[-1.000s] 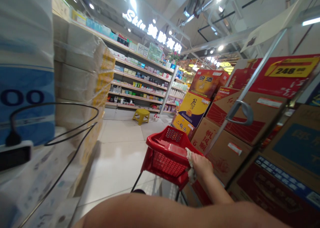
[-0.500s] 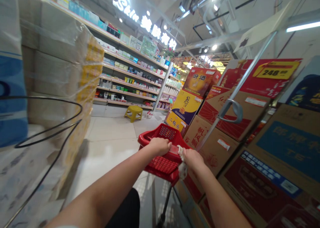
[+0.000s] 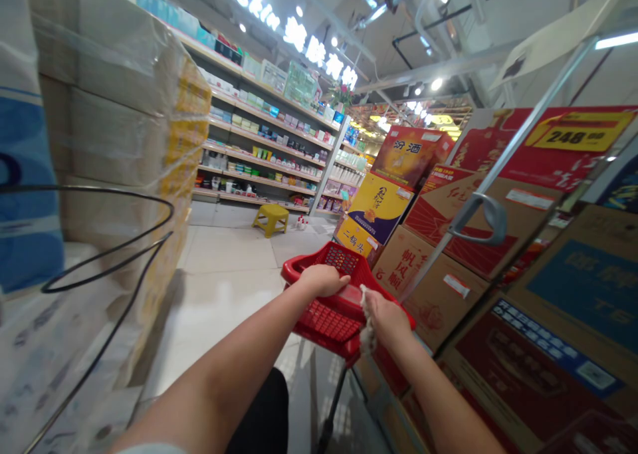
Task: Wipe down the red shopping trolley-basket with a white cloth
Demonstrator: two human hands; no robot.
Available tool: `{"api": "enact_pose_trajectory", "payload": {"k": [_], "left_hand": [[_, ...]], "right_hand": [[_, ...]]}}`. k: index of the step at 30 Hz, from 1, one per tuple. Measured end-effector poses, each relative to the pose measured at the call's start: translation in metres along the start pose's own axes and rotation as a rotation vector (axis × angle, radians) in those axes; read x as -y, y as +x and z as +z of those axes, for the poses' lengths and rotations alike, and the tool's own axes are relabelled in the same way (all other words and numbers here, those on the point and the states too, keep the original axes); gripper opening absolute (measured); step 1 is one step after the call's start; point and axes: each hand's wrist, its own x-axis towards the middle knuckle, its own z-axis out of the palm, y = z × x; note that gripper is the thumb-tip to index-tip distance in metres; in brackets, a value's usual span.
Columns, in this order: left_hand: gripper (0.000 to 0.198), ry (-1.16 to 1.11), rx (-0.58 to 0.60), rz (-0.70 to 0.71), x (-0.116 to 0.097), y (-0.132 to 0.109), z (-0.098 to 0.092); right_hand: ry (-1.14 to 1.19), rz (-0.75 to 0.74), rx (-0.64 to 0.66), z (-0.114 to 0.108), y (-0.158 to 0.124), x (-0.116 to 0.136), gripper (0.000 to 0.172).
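A red plastic shopping cart basket (image 3: 339,328) stands on a thin dark frame straight ahead of me. My left hand (image 3: 323,280) grips its near rim, fingers curled over the edge. My right hand (image 3: 386,321) holds a white crumpled cloth (image 3: 367,321) against the basket's right side. The cloth hangs down past the rim, and part of it is hidden by my fingers. The basket's mesh shows nothing inside it.
Plastic-wrapped cartons (image 3: 114,108) tower at left, beside a looped black cable (image 3: 107,195). Printed cardboard boxes (image 3: 443,294) and a metal pole (image 3: 478,208) stand close at right. Ahead, a tiled floor (image 3: 224,274) leads to a yellow stool (image 3: 270,219) and stocked shelves (image 3: 264,165).
One second ago only my right hand was on the basket, with my left arm across the bottom of the view. My left hand now grips the rim. The view has shifted slightly.
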Motion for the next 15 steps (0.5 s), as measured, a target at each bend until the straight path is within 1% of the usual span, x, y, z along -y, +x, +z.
{"api": "enact_pose_trajectory", "payload": {"k": [1, 2, 4, 6, 8, 9, 12, 13, 14, 15], "left_hand": [[0.074, -0.004, 0.000, -0.010, -0.003, -0.001, 0.001], [0.073, -0.008, 0.001, -0.018, -0.005, -0.001, 0.001], [0.073, -0.012, 0.005, -0.030, -0.009, -0.002, 0.002], [0.072, -0.014, 0.005, -0.041, -0.011, -0.002, 0.001], [0.072, -0.015, 0.002, -0.050, -0.011, -0.003, 0.000], [0.071, -0.016, 0.001, -0.053, -0.010, -0.003, 0.000], [0.072, -0.019, -0.002, -0.049, -0.010, -0.002, -0.001], [0.072, -0.020, -0.002, -0.046, -0.010, -0.002, -0.001], [0.073, -0.021, -0.001, -0.043, -0.011, -0.002, 0.000], [0.073, -0.020, -0.001, -0.042, -0.012, -0.002, 0.000]], "right_hand": [[0.001, 0.011, 0.078, -0.005, 0.009, -0.005, 0.043], [0.003, 0.013, 0.124, -0.008, 0.017, -0.009, 0.041], [-0.001, 0.013, 0.130, -0.011, 0.024, -0.013, 0.040], [-0.014, 0.048, 0.084, -0.007, 0.017, -0.011, 0.041], [-0.036, 0.096, 0.003, 0.001, -0.001, -0.004, 0.044], [-0.048, 0.097, -0.062, 0.006, -0.011, 0.000, 0.046], [-0.062, 0.018, -0.284, 0.013, -0.033, 0.004, 0.050], [-0.057, 0.014, -0.301, 0.012, -0.034, 0.003, 0.050], [-0.050, 0.031, -0.267, 0.009, -0.032, 0.000, 0.050], [-0.043, 0.062, -0.191, 0.004, -0.028, -0.003, 0.049]]}}
